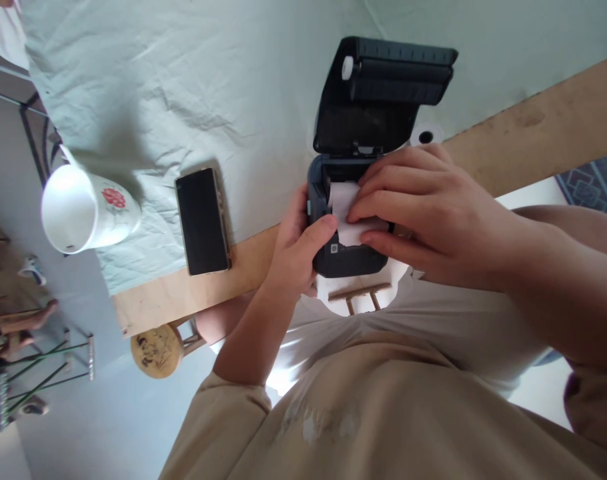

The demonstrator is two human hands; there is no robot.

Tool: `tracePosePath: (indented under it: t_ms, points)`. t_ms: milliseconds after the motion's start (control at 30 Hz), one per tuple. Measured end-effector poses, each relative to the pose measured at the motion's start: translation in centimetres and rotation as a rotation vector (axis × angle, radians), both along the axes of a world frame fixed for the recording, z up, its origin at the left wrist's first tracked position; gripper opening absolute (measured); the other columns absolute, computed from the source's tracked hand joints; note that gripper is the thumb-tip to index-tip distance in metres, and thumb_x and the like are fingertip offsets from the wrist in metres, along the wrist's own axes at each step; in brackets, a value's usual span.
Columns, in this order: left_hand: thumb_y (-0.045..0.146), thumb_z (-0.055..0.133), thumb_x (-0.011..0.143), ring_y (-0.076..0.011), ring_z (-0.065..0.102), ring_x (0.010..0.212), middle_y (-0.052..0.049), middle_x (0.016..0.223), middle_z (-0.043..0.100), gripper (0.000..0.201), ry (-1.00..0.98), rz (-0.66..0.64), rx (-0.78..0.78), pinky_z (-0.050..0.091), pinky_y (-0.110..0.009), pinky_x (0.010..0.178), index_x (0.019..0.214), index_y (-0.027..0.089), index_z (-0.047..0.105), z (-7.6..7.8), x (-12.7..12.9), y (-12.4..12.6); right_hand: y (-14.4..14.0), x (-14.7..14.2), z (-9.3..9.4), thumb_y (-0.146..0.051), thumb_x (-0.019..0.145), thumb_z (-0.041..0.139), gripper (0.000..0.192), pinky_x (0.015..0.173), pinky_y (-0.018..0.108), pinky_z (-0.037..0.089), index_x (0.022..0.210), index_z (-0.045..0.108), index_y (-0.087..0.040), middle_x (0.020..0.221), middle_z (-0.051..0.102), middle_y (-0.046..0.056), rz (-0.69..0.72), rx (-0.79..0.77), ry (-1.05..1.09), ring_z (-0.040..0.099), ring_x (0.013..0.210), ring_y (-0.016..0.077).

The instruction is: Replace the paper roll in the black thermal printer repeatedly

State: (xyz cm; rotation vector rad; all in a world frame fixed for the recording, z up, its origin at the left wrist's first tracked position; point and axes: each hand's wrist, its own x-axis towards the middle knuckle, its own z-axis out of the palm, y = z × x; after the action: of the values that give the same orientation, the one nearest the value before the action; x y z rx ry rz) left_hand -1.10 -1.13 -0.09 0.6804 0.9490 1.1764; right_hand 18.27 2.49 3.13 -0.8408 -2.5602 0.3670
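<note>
A dark portable receipt printer (351,263) is held over the table's near edge, its lid (366,120) swung up and the roller inside the lid showing. My left hand (298,250) is closed round the printer's left side, with the thumb on its front rim. In the open compartment sits a white paper roll (346,200). My right hand (413,207) reaches in from the right, its fingers and thumb closed on the paper. Those fingers hide part of the roll. Just behind my right hand, another white roll (417,135) with a dark core stands on the table.
A smartphone (202,223) lies on the pale green cloth (263,100), left of the printer. Farther left is a white mug (116,207) with a red flower. The table's bare wooden edge (248,260) runs nearby. A round stool (156,350) stands below; another person's legs (31,320) show at left.
</note>
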Motion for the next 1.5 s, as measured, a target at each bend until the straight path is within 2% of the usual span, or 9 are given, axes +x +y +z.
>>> tracePosePath:
  t_ms: [567, 733, 767, 833, 933, 1033, 1267, 1367, 1500]
  points:
    - [0.037, 0.075, 0.077, -0.0094, 0.061, 0.072, 0.001, 0.088, 0.066, 0.035, 0.038, 0.011, 0.005, 0.052, -0.02, 0.061, 0.109, 0.024, 0.067, 0.0, 0.0, 0.0, 0.2, 0.2, 0.1, -0.039, 0.096, 0.046, 0.027, 0.083, 0.035, 0.04, 0.109, 0.06, -0.02, 0.111, 0.063, 0.002, 0.016, 0.084, -0.007, 0.058, 0.108, 0.0205]
    - [0.039, 0.07, 0.081, -0.0115, 0.06, 0.062, 0.001, 0.086, 0.065, 0.03, 0.112, 0.002, -0.023, 0.047, -0.023, 0.046, 0.106, 0.024, 0.064, 0.8, 1.0, -0.7, 0.4, 0.1, 0.2, -0.053, 0.1, 0.024, 0.05, 0.085, 0.043, 0.041, 0.109, 0.061, -0.021, 0.111, 0.06, 0.003, 0.013, -0.021, -0.072, 0.056, 0.111, 0.0269]
    - [0.04, 0.065, 0.085, -0.0069, 0.05, 0.048, 0.003, 0.077, 0.061, 0.029, 0.136, 0.113, 0.006, 0.041, -0.022, 0.043, 0.109, 0.026, 0.064, 1.0, 1.4, -0.7, 0.5, 0.1, 0.3, -0.055, 0.1, 0.02, 0.055, 0.088, 0.047, 0.04, 0.108, 0.062, -0.02, 0.111, 0.06, 0.003, 0.008, -0.047, -0.095, 0.054, 0.113, 0.0285]
    - [0.034, 0.062, 0.085, -0.0092, 0.051, 0.05, 0.001, 0.081, 0.062, 0.028, 0.185, 0.064, -0.05, 0.043, -0.026, 0.048, 0.112, 0.027, 0.064, 1.5, 2.0, -0.7, 0.6, 0.1, 0.4, -0.055, 0.1, 0.017, 0.058, 0.088, 0.048, 0.04, 0.106, 0.063, -0.021, 0.11, 0.059, 0.003, -0.003, -0.066, -0.123, 0.054, 0.114, 0.029]
    - [0.036, 0.067, 0.079, -0.0143, 0.061, 0.068, -0.001, 0.077, 0.061, 0.02, 0.167, 0.133, 0.009, 0.048, -0.026, 0.059, 0.096, 0.024, 0.068, 1.7, 2.4, -0.5, 0.5, 0.0, 0.6, -0.052, 0.1, 0.021, 0.052, 0.084, 0.043, 0.04, 0.106, 0.064, -0.023, 0.109, 0.061, 0.002, -0.014, -0.052, -0.12, 0.055, 0.109, 0.0257]
    - [0.037, 0.072, 0.076, -0.011, 0.06, 0.069, 0.0, 0.073, 0.06, 0.018, 0.132, 0.147, 0.0, 0.048, -0.021, 0.058, 0.085, 0.021, 0.067, 1.4, 2.0, -0.2, 0.5, 0.1, 0.5, -0.049, 0.1, 0.028, 0.044, 0.082, 0.037, 0.037, 0.109, 0.064, -0.024, 0.111, 0.062, 0.001, -0.013, -0.013, -0.104, 0.055, 0.109, 0.0214]
    - [0.043, 0.074, 0.076, -0.0121, 0.06, 0.067, 0.0, 0.081, 0.064, 0.029, 0.125, 0.075, -0.029, 0.045, -0.023, 0.053, 0.1, 0.027, 0.068, 1.0, 1.2, -0.1, 0.4, 0.3, -0.3, -0.045, 0.096, 0.045, 0.031, 0.079, 0.039, 0.038, 0.109, 0.06, -0.02, 0.109, 0.062, 0.001, 0.025, 0.099, -0.013, 0.058, 0.11, 0.0251]
    - [0.038, 0.075, 0.077, -0.0107, 0.06, 0.068, 0.002, 0.082, 0.065, 0.025, 0.06, 0.081, -0.046, 0.048, -0.022, 0.057, 0.098, 0.027, 0.069, 1.0, 1.1, -0.1, 0.3, 0.3, -0.5, -0.048, 0.093, 0.05, 0.032, 0.08, 0.041, 0.037, 0.109, 0.059, -0.021, 0.106, 0.063, 0.0, 0.053, 0.147, 0.023, 0.058, 0.109, 0.0257]
    - [0.029, 0.074, 0.08, -0.0072, 0.063, 0.076, 0.004, 0.087, 0.069, 0.016, -0.038, 0.065, -0.002, 0.053, -0.017, 0.07, 0.094, 0.023, 0.071, 0.5, 0.8, -0.1, 0.2, 0.1, -0.3, -0.032, 0.094, 0.05, 0.016, 0.084, 0.039, 0.036, 0.099, 0.058, -0.02, 0.097, 0.065, -0.002, 0.049, 0.154, 0.073, 0.059, 0.106, 0.0204]
